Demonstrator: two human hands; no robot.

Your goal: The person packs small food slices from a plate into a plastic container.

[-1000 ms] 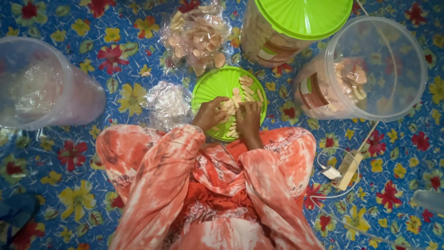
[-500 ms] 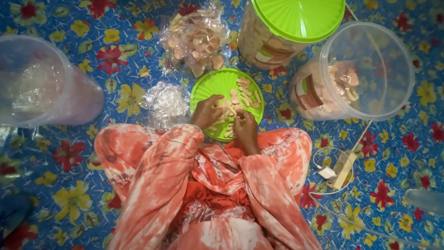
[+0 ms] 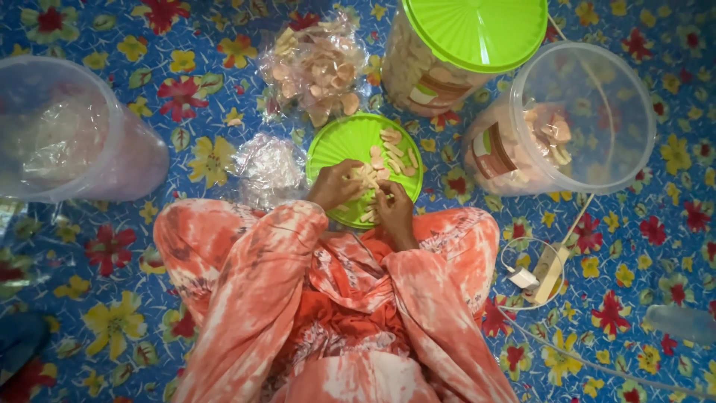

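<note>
A round green lid (image 3: 339, 145) lies on the flowered floor cloth in front of my knees, with several pale flat crackers (image 3: 394, 153) spread on it. My left hand (image 3: 335, 185) rests on the lid's near side, its fingers curled around a few crackers. My right hand (image 3: 394, 209) is beside it at the lid's near edge, fingers pinched on the crackers. Both arms wear orange and white patterned sleeves. The palms are hidden from me.
A clear bag of crackers (image 3: 317, 67) lies beyond the lid. A closed jar with a green lid (image 3: 473, 33) and an open clear tub (image 3: 589, 119) holding crackers stand to the right. An empty clear tub (image 3: 67, 134) lies left. Crumpled plastic (image 3: 268, 164); a power strip (image 3: 548, 272).
The view has shifted slightly. My hands stay on the lid's near edge, with the fingers working over the crackers; the right hand has drawn a little nearer to me.
</note>
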